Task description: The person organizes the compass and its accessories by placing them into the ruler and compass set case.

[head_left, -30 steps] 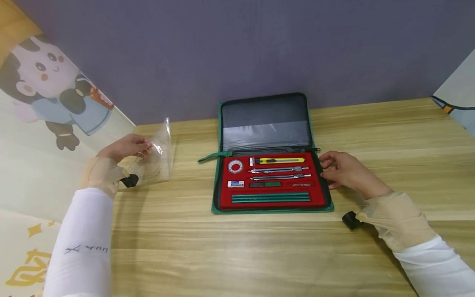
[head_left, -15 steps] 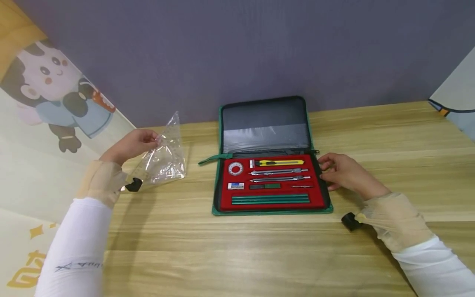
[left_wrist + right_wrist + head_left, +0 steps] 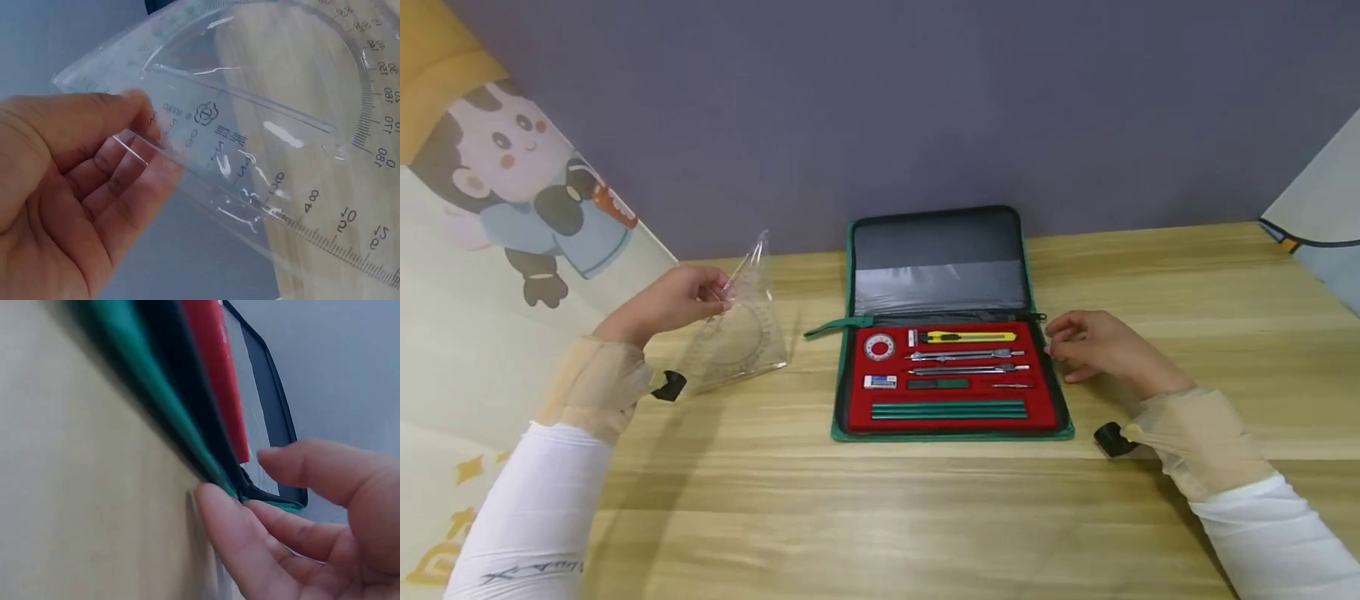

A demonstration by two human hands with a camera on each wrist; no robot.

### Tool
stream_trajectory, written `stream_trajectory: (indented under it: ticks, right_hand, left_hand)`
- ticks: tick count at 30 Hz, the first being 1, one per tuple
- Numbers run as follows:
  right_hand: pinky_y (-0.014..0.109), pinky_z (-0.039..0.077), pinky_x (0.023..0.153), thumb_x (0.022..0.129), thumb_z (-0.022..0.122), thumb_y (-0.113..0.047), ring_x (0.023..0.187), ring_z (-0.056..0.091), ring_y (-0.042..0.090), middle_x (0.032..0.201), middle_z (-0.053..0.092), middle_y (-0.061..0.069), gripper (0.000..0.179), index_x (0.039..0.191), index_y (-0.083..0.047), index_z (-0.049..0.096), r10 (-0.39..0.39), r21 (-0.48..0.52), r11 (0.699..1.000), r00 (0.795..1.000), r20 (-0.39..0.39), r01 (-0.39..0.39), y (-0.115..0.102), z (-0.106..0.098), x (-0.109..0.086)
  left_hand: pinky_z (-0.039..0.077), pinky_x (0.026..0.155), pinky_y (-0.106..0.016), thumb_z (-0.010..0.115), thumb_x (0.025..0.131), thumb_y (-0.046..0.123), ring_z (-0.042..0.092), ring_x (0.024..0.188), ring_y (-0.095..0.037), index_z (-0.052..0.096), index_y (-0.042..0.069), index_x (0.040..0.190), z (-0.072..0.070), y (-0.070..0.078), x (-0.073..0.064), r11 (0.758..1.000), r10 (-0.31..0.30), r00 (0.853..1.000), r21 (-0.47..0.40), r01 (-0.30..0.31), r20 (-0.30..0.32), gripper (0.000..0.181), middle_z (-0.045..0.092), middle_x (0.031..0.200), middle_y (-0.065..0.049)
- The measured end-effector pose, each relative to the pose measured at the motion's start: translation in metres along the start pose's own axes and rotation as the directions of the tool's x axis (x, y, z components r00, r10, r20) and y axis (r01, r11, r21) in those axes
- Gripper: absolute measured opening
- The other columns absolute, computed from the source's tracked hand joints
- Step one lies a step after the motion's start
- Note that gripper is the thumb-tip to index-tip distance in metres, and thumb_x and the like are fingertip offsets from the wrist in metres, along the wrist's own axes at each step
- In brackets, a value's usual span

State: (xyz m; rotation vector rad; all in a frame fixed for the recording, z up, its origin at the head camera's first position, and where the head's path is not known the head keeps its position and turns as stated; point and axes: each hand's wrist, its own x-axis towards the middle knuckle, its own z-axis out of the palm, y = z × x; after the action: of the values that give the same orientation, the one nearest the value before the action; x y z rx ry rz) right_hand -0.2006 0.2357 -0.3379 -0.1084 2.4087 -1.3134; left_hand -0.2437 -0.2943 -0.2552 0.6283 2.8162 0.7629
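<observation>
My left hand (image 3: 673, 300) pinches a clear set square (image 3: 741, 337) with printed scales and a protractor arc, tilted up over the table's left side. In the left wrist view, thumb and fingers grip it at the edge, and clear film seems to cover it. A green zip case (image 3: 842, 367) lies unzipped in the middle, its lid leaning back. Beside the case's right edge, my right hand (image 3: 1093, 342) has loosely bent fingers. In the right wrist view, fingertips (image 3: 215, 497) touch the edge near the hinge while the thumb (image 3: 294, 464) stands apart from it.
The red tray (image 3: 857, 408) holds a yellow utility knife (image 3: 967, 337), two compasses (image 3: 967, 369), a round protractor (image 3: 878, 347), an eraser (image 3: 880, 382) and green pencils (image 3: 949, 409). A grey wall (image 3: 925, 108) borders the wooden table (image 3: 865, 517) behind; a printed panel (image 3: 467, 358) stands left.
My left hand has moved slightly right with the set square, which has turned to show more of its face. My right hand has stayed at the case's right edge.
</observation>
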Motion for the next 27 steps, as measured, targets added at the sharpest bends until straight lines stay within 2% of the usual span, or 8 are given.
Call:
stream_trajectory:
  ticks: [10,13,15,18,20,23,25,27]
  right_hand:
    - [0.027,0.054,0.072,0.095,0.049,-0.016,0.083,0.060,0.008,0.116,0.049,0.026,0.051,0.130,0.018,0.034,-0.044,-0.075,0.996,0.998,-0.045,0.040,-0.008,-0.020,0.036]
    - [0.021,0.050,0.078,0.097,0.045,-0.018,0.099,0.058,0.017,0.127,0.043,0.033,0.057,0.136,0.019,0.026,-0.091,-0.055,0.994,0.996,-0.022,0.090,-0.010,-0.022,0.045]
    - [0.026,0.047,0.090,0.099,0.041,-0.019,0.115,0.051,0.030,0.136,0.034,0.036,0.060,0.140,0.018,0.018,-0.105,-0.010,0.994,0.994,0.007,0.105,-0.010,-0.023,0.050]
    - [0.040,0.035,0.104,0.100,0.037,-0.021,0.131,0.031,0.044,0.144,0.023,0.037,0.063,0.143,0.016,0.008,-0.094,0.079,0.993,0.995,0.022,0.092,-0.012,-0.020,0.056]
    - [0.049,0.027,0.107,0.100,0.036,-0.022,0.133,0.026,0.046,0.146,0.018,0.036,0.064,0.144,0.014,0.005,-0.073,0.122,0.990,0.997,0.010,0.071,-0.012,-0.018,0.061]
    - [0.044,0.030,0.107,0.100,0.036,-0.023,0.132,0.028,0.044,0.147,0.019,0.033,0.064,0.145,0.013,0.008,-0.048,0.152,0.987,0.998,-0.031,0.052,-0.010,-0.016,0.066]
    - [0.040,0.031,0.107,0.100,0.036,-0.026,0.133,0.029,0.041,0.148,0.020,0.030,0.064,0.146,0.011,0.009,-0.031,0.176,0.984,0.998,-0.048,0.039,-0.008,-0.015,0.069]
    - [0.038,0.031,0.107,0.100,0.037,-0.029,0.134,0.028,0.037,0.148,0.019,0.025,0.066,0.147,0.009,0.009,-0.019,0.224,0.974,0.999,-0.050,0.029,-0.006,-0.015,0.071]
  left_hand:
    - [0.050,0.063,-0.024,0.056,0.090,0.002,0.061,0.079,-0.023,0.058,-0.003,0.096,-0.005,0.021,-0.011,0.998,0.022,0.995,0.054,-0.017,-0.094,0.007,0.063,0.088,-0.015]
    - [0.051,0.064,-0.024,0.054,0.092,0.002,0.062,0.082,-0.026,0.057,-0.003,0.099,-0.005,0.027,-0.011,1.000,0.007,0.990,0.011,-0.006,-0.143,0.010,0.063,0.092,-0.017]
    - [0.052,0.065,-0.024,0.054,0.092,0.003,0.062,0.083,-0.028,0.056,-0.003,0.100,-0.003,0.030,-0.009,0.999,-0.013,0.983,-0.032,0.008,-0.186,0.010,0.062,0.093,-0.017]
    - [0.052,0.066,-0.024,0.053,0.093,0.003,0.061,0.082,-0.024,0.053,-0.003,0.100,0.000,0.036,-0.007,0.994,-0.058,0.965,-0.106,0.032,-0.257,0.009,0.060,0.096,-0.017]
    - [0.053,0.067,-0.024,0.053,0.093,0.004,0.061,0.081,-0.019,0.050,-0.003,0.098,0.002,0.040,-0.005,0.987,-0.088,0.949,-0.156,0.042,-0.303,0.009,0.058,0.097,-0.016]
    - [0.052,0.068,-0.024,0.054,0.093,0.005,0.060,0.080,-0.013,0.049,-0.001,0.098,0.003,0.046,-0.002,0.967,-0.132,0.918,-0.251,0.036,-0.373,0.009,0.056,0.097,-0.012]
    - [0.053,0.069,-0.024,0.055,0.093,0.004,0.060,0.080,-0.012,0.049,0.002,0.097,0.005,0.050,0.002,0.937,-0.155,0.894,-0.348,-0.001,-0.421,0.007,0.056,0.095,-0.008]
    - [0.053,0.068,-0.023,0.055,0.092,0.002,0.061,0.080,-0.012,0.050,0.004,0.096,0.008,0.053,0.005,0.886,-0.166,0.872,-0.457,-0.072,-0.460,0.006,0.056,0.093,-0.004]
